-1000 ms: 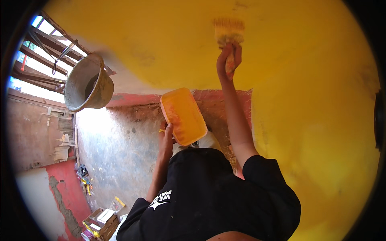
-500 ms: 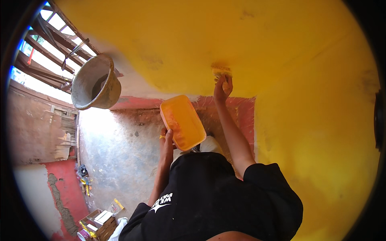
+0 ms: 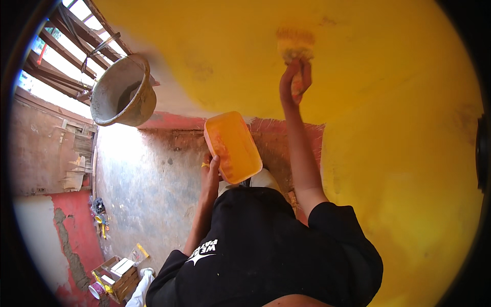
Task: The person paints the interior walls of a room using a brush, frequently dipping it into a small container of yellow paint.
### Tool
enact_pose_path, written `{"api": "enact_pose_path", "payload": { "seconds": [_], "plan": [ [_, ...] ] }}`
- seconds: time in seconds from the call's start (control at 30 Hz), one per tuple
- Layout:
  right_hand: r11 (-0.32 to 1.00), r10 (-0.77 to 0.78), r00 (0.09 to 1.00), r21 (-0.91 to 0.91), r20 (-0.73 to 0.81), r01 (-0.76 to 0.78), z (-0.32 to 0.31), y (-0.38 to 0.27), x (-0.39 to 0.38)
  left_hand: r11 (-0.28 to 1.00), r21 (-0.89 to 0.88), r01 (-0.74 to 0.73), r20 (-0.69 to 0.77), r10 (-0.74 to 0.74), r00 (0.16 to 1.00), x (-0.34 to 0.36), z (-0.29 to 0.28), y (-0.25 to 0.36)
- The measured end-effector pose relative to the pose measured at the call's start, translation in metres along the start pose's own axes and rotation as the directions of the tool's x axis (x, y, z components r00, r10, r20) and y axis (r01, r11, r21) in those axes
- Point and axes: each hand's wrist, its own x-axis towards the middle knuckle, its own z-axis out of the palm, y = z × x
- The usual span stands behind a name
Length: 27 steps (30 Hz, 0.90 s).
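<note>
My right hand [image 3: 295,79] grips the handle of a wide paintbrush [image 3: 295,43], its blurred bristles at the upper middle against the yellow-painted wall [image 3: 388,102]. My left hand [image 3: 211,168] holds a rectangular plastic tub [image 3: 234,146] with orange-yellow paint in it, below and left of the brush, in front of my body. The yellow paint ends in an uneven edge over a pale patch and a red band [image 3: 171,119] lower on the wall.
A dirty bucket [image 3: 106,100] hangs at upper left beside a slatted wooden opening [image 3: 66,61]. Below lie a worn concrete floor [image 3: 138,204], a cardboard box with white items [image 3: 128,286] and assorted small things [image 3: 99,220] along the red-and-grey wall [image 3: 41,240].
My right hand with the brush was high a second ago, came down near the red band half a second ago, and is now high again. My left hand still holds the tub.
</note>
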Motion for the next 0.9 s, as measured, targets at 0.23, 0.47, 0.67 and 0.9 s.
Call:
{"api": "enact_pose_path", "payload": {
  "seconds": [0.23,0.47,0.67,0.9],
  "plan": [
    [0.945,0.327,0.929,-0.052,0.175,-0.323,-0.026,0.08,-0.129,0.995,0.1,-0.021,-0.019,0.023,1.0,0.001,-0.001,-0.002],
    [0.862,0.48,0.824,0.011,0.302,-0.506,-0.067,0.076,-0.134,0.993,0.115,-0.019,-0.011,0.02,1.0,0.005,0.004,0.002],
    [0.655,0.639,0.669,0.187,0.379,-0.732,-0.137,-0.041,-0.077,0.998,0.068,-0.011,-0.006,0.012,1.0,0.005,0.01,0.009],
    [0.907,0.353,0.748,-0.01,0.562,-0.42,-0.162,-0.089,-0.067,0.994,0.099,-0.04,0.07,0.033,0.997,0.012,0.017,0.003]
  ]
}}
